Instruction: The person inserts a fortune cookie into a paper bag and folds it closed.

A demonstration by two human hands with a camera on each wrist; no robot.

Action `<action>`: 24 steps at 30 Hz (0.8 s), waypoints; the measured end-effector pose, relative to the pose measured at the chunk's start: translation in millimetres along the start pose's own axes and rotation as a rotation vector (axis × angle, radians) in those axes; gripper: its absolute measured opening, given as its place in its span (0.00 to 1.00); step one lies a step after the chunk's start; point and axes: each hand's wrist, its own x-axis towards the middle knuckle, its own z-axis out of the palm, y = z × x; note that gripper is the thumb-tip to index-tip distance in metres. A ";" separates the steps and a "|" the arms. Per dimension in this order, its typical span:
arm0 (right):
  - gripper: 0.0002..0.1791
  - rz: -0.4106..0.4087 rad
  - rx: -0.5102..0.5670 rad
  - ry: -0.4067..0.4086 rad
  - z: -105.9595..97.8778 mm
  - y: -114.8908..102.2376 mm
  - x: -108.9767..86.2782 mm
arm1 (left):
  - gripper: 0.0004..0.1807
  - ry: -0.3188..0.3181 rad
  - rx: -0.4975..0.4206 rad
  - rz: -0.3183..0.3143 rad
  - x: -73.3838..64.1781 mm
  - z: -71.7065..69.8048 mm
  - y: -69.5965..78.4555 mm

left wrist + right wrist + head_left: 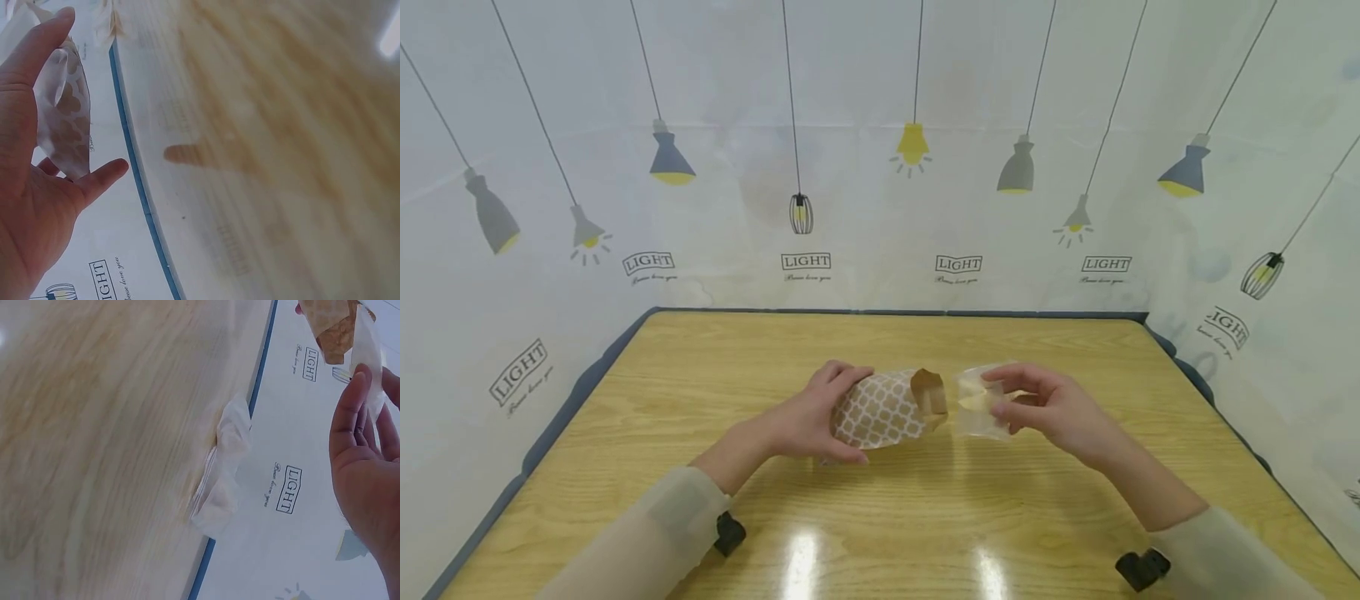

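In the head view my left hand (814, 414) grips a brown paper bag (880, 408) with a white lattice pattern, fingers over its far side and thumb along the near side. The bag lies sideways, its crumpled mouth turned toward the right hand. My right hand (1051, 413) pinches a translucent packet (981, 404) with something pale yellow in it, just right of the bag's mouth. In the left wrist view the bag (70, 119) sits between thumb and fingers. The right wrist view shows the packet (367, 356) held between thumb and fingertips, beside the bag's brown end (337, 331).
Both hands are over a wooden table (715, 358) with a dark blue edge. A white sheet (880, 217) printed with hanging lamps stands behind and around it. In the right wrist view a folded white cloth or tissue (225, 475) lies at the table's edge.
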 end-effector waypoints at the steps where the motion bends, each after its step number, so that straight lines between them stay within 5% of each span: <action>1: 0.25 -0.002 0.005 -0.007 1.7 -1.5 1.1 | 0.68 0.001 0.003 0.001 0.1 0.0 0.2; 24: 0.24 0.007 -0.027 -0.046 23.2 -16.9 21.9 | 0.69 -0.033 -0.031 0.019 1.6 3.9 7.0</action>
